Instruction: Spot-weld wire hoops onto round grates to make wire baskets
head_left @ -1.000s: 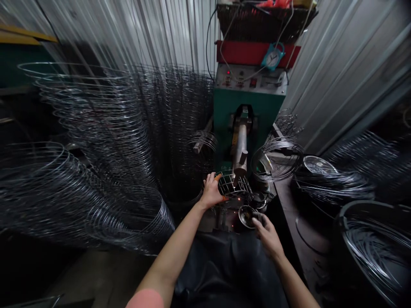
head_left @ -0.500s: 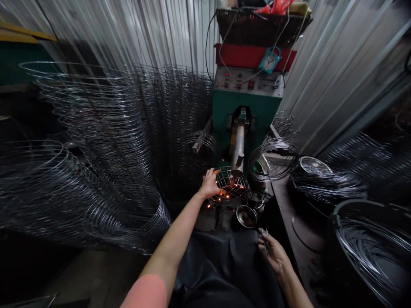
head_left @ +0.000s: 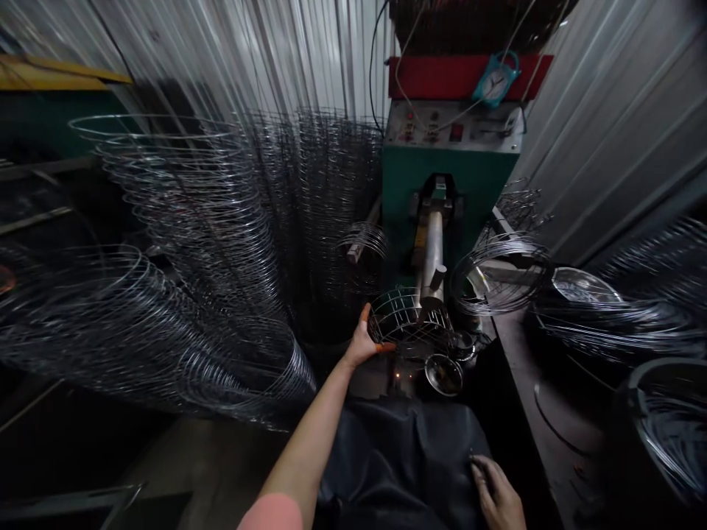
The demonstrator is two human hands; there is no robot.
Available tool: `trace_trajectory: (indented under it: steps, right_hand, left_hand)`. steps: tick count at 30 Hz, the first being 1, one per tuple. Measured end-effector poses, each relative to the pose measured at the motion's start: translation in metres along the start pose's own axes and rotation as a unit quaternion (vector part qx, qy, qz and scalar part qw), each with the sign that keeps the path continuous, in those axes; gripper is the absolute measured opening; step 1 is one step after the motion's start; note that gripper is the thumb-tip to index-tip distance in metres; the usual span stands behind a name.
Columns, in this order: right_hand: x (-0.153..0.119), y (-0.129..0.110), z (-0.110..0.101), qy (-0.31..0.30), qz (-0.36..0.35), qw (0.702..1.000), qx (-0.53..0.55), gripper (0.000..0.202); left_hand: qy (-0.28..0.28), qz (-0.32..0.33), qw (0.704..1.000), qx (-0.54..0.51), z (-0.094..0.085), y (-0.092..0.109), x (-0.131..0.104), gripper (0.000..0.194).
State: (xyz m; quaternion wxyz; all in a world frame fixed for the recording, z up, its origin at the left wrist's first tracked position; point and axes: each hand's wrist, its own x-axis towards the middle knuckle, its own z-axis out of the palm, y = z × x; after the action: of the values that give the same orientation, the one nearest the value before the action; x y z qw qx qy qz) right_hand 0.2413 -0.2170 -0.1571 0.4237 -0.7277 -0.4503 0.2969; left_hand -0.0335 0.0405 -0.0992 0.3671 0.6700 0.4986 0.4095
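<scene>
My left hand [head_left: 363, 344], with orange covers on its thumb and a finger, grips the left side of a round wire basket [head_left: 398, 308]. The basket sits under the metal arm [head_left: 434, 254] of a green welding machine [head_left: 401, 188]; the arm's end is inside the basket's rim. My right hand [head_left: 498, 492] is low at the right edge of the black apron [head_left: 398, 460], fingers pinched together. What they hold, if anything, is too dark and small to name. Small metal bowls [head_left: 443, 375] stand just right of and below the basket.
Tall stacks of wire rings [head_left: 221, 221] fill the left side. Wire coils [head_left: 500, 276] hang right of the machine; more wire bundles [head_left: 624, 316] lie at the right, beside a black tub [head_left: 635, 401] of wire. A blue clock [head_left: 494, 82] hangs above the control panel.
Bright sparks at the basket have faded to a couple of small glowing dots below it. My right hand has moved down toward the apron; its short wires no longer show clearly. The view has shifted left.
</scene>
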Motion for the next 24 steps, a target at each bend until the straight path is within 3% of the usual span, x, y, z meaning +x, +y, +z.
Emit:
trace_trajectory:
  steps: [2,5,9,12,14,17,19,24]
  right_hand:
    - [0.008,-0.011,-0.004,-0.030,0.013,0.999,-0.004,0.012]
    - [0.024,-0.062,-0.016,-0.121,0.022,0.992,0.010,0.022]
    - [0.043,-0.156,-0.024,-0.312,-0.081,0.946,-0.007,0.023]
    - [0.058,-0.203,-0.008,-0.402,-0.139,0.905,-0.011,0.023]
    - [0.069,-0.215,0.012,-0.393,-0.178,0.901,-0.047,0.021]
    - [0.081,-0.213,0.038,-0.267,-0.265,0.914,-0.153,0.017]
    - [0.084,-0.206,0.046,-0.208,-0.320,0.906,-0.184,0.016]
    - [0.081,-0.195,0.037,-0.262,-0.370,0.882,-0.132,0.021]
  left_hand:
    - [0.038,0.003,0.999,-0.022,0.001,0.002,-0.002,0.113]
    - [0.051,0.045,0.997,-0.022,-0.008,0.014,-0.016,0.104]
    - [-0.023,0.113,0.990,0.077,-0.023,0.042,-0.044,0.100]
    - [-0.093,0.120,0.975,0.161,-0.025,0.064,-0.057,0.099]
    - [-0.118,0.124,0.967,0.190,-0.025,0.077,-0.061,0.099]
    - [-0.134,0.131,0.960,0.207,-0.025,0.093,-0.062,0.099]
    - [-0.134,0.132,0.960,0.205,-0.026,0.099,-0.062,0.098]
    - [-0.141,0.126,0.963,0.193,-0.026,0.100,-0.058,0.097]
